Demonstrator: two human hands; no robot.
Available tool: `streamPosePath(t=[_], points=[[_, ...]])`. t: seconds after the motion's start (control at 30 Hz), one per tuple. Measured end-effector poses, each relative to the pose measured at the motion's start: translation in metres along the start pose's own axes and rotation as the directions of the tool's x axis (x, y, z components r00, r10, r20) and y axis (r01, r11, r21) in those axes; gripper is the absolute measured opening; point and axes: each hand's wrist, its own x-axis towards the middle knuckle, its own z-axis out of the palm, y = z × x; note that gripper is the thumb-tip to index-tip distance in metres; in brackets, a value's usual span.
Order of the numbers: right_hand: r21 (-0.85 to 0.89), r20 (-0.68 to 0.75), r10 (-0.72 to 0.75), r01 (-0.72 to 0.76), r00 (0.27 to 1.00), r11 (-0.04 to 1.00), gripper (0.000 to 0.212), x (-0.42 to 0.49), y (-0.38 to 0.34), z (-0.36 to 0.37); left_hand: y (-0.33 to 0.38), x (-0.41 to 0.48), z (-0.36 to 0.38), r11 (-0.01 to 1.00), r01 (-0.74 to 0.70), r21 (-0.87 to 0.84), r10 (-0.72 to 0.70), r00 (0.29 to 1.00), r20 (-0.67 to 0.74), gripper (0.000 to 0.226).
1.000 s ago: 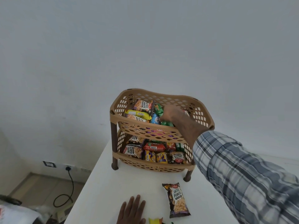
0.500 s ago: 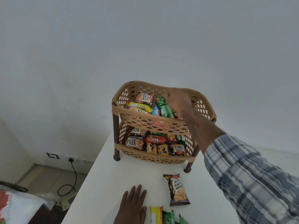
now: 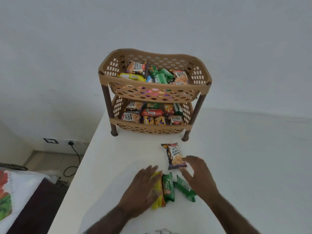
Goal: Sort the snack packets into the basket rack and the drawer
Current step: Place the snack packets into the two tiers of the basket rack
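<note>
A tan two-tier basket rack [image 3: 104, 76] on dark brown legs stands at the back of the white table [image 3: 244, 166]; both tiers hold several snack packets. A dark salted-peanuts packet [image 3: 173, 153] lies in front of the rack. Nearer me lie a yellow packet [image 3: 156, 202], a green packet [image 3: 168, 188] and another green packet [image 3: 184, 188], side by side. My left hand [image 3: 141, 188] rests flat, partly on the yellow packet. My right hand [image 3: 197, 176] hovers with fingers spread over the right green packet, touching the peanuts packet's lower corner. No drawer is in view.
The table's left edge drops to a floor with a wall socket and black cable [image 3: 74, 154]. A bed with a printed cover [image 3: 10, 191] sits at the lower left. A plain white wall stands behind the rack.
My right hand left the rack's top tier and came back down to the packets near me. My left hand shifted right onto the yellow packet. The view tilted down, showing more packets.
</note>
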Motion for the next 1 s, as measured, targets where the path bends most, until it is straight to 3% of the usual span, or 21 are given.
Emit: streamPosePath(t=[0.07, 0.17, 0.37, 0.5, 0.63, 0.83, 1.0], points=[[-0.051, 0.183, 0.057, -0.048, 0.982, 0.998, 0.056, -0.023, 0.013, 0.015, 0.019, -0.004, 0.006, 0.991, -0.094, 0.090, 0.090, 0.994, 0.057, 0.064], [-0.149, 0.293, 0.092, -0.050, 0.952, 0.988, 0.055, -0.043, 0.015, 0.028, 0.031, -0.004, 0.018, 0.983, -0.092, 0.160, 0.079, 0.993, 0.087, 0.065], [-0.247, 0.235, 0.217, -0.158, 0.948, 0.956, 0.050, -0.050, 0.002, 0.033, 0.030, -0.001, 0.018, 0.985, -0.030, 0.169, 0.011, 0.993, 0.114, 0.066], [-0.156, 0.247, 0.295, -0.262, 0.923, 0.952, 0.052, -0.046, -0.004, 0.027, 0.024, -0.004, 0.010, 0.998, -0.025, 0.061, 0.021, 0.998, 0.064, 0.064], [-0.025, 0.146, 0.336, -0.336, 0.930, 0.941, 0.048, -0.037, -0.010, 0.009, -0.005, -0.005, 0.003, 0.993, 0.119, 0.007, -0.119, 0.992, -0.037, 0.063], [0.216, -0.038, 0.287, -0.273, 0.957, 0.938, 0.054, 0.016, -0.037, -0.024, -0.055, 0.000, 0.001, 0.956, 0.287, 0.064, -0.285, 0.958, -0.033, 0.076], [0.256, -0.048, 0.159, -0.141, 0.986, 0.956, 0.041, 0.079, -0.077, -0.024, -0.062, 0.002, 0.006, 0.943, 0.319, 0.096, -0.318, 0.948, -0.026, 0.078]])
